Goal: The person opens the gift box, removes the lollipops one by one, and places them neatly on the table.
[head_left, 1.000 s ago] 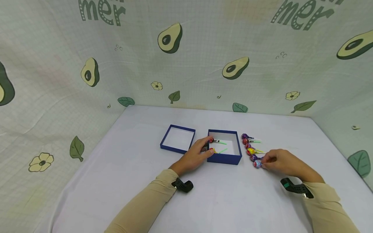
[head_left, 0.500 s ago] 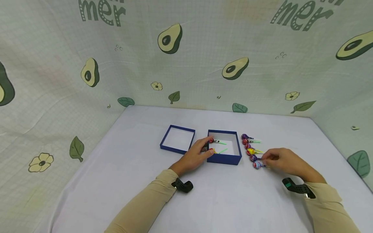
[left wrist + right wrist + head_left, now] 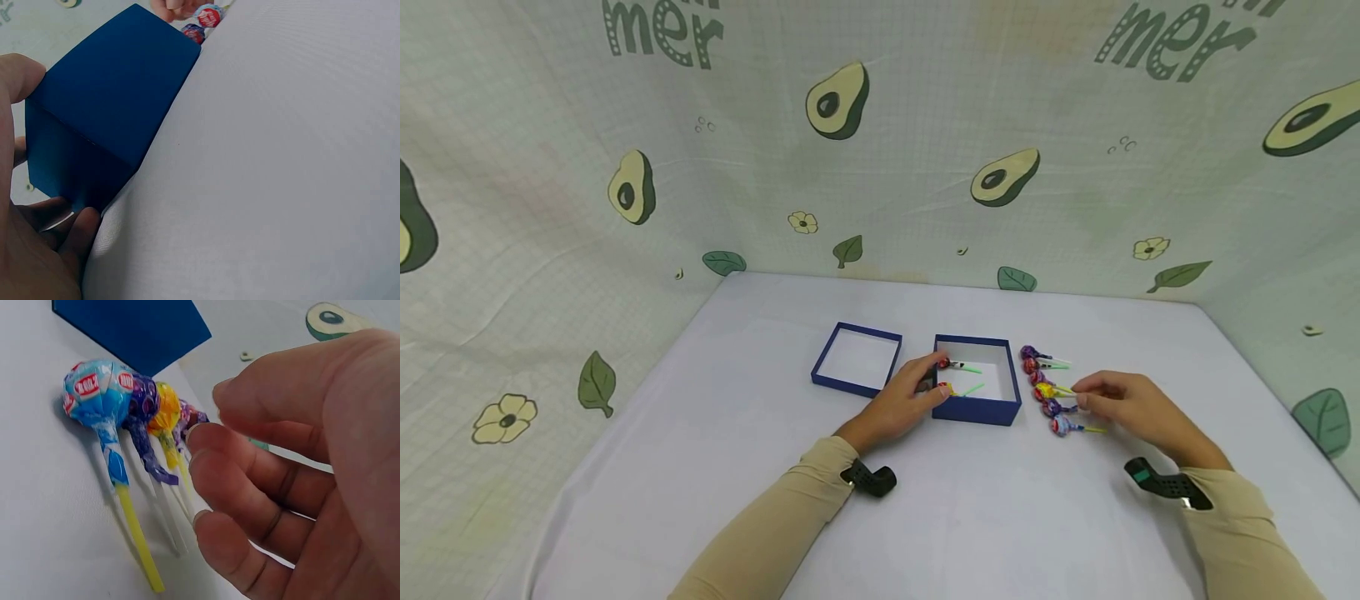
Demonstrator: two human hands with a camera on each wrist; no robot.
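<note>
Beige sleeves [image 3: 767, 525] meet black wrist straps [image 3: 1167, 484], one green-marked.

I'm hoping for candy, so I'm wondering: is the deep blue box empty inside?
No, the head view shows a red lollipop and a yellow lollipop inside the deep blue box.

The white desk [image 3: 970, 517] carries a shallow blue-rimmed lid [image 3: 857, 360], white inside, left of its centre line and nearer the far edge. Beside it, towards the right edge, stands a blue box [image 3: 977, 410]. Further right, a row of wrapped lollipops [image 3: 1046, 389] slants from the far edge nearward, sticks towards the right edge.
</note>
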